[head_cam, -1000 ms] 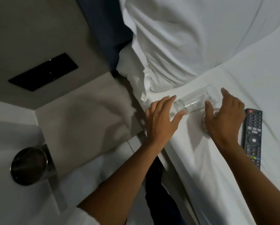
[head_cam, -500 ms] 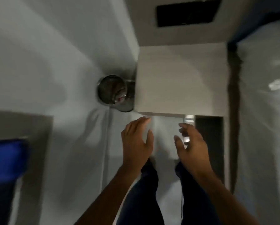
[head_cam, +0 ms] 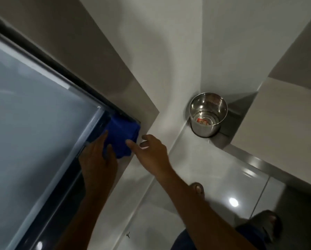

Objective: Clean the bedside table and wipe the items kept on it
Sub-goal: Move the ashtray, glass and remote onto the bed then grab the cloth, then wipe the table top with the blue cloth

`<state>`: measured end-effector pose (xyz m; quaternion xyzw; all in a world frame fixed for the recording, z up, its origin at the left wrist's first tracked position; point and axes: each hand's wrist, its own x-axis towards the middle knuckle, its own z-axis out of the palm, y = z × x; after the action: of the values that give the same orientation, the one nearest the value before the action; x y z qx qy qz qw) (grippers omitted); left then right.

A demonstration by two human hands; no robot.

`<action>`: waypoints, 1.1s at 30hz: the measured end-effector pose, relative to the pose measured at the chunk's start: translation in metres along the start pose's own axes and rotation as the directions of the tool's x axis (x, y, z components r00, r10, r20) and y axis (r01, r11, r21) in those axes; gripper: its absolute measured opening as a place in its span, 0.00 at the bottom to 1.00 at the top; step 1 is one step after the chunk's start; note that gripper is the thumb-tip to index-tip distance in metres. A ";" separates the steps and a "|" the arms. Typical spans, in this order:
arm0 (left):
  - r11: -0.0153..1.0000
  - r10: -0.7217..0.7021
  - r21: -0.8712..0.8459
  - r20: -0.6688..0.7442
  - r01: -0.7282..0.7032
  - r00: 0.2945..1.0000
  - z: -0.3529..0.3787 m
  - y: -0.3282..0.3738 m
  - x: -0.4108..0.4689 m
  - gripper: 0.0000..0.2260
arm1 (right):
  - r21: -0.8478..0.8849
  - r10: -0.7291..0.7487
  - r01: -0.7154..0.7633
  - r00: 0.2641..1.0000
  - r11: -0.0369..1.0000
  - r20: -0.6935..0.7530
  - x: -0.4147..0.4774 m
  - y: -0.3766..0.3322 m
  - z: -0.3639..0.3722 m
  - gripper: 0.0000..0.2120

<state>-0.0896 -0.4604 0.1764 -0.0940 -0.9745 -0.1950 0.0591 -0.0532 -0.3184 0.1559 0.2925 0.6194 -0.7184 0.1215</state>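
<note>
A folded blue cloth lies in the corner of a dark window frame, beside the frosted pane. My left hand is on the cloth's left side, with fingers and thumb closing around its edge. Just right of the cloth, my right hand hovers with fingers spread and its index fingertip at the cloth's right edge, holding nothing. Only the pale top of the bedside table shows, at the right edge. The glass and the remote are out of view.
A shiny steel bin with a scrap of litter inside stands on the floor in the wall corner, against the bedside table. My feet in sandals are on the glossy white floor tiles at lower right.
The view has swung left from the bed, past the bedside table, to the window. Both hands left the glass on the bed and now reach the blue cloth.
</note>
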 end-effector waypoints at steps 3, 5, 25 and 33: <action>0.998 -0.029 -0.063 0.032 0.031 0.999 0.003 -0.004 -0.001 0.14 | 0.094 0.048 -0.041 0.996 0.995 -0.074 0.022 -0.008 0.026 0.26; 0.997 -0.034 -0.064 0.058 0.038 0.998 0.004 -0.004 -0.003 0.13 | 0.179 0.080 -0.062 0.992 0.982 -0.097 0.027 -0.001 0.026 0.19; 0.900 0.414 -0.430 0.791 -0.072 0.450 0.372 0.270 -0.204 0.22 | 0.012 0.206 -0.334 0.550 0.942 -0.809 -0.044 0.304 -0.384 0.21; 0.639 0.736 -0.127 0.387 -0.759 0.555 0.463 0.273 -0.101 0.24 | -0.727 -0.373 -0.339 0.685 0.597 -0.625 0.009 0.312 -0.412 0.27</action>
<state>0.0291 -0.0483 -0.1631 -0.5348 -0.8365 -0.1010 -0.0638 0.2183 0.0154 -0.1305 0.4579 0.8697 -0.1825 -0.0248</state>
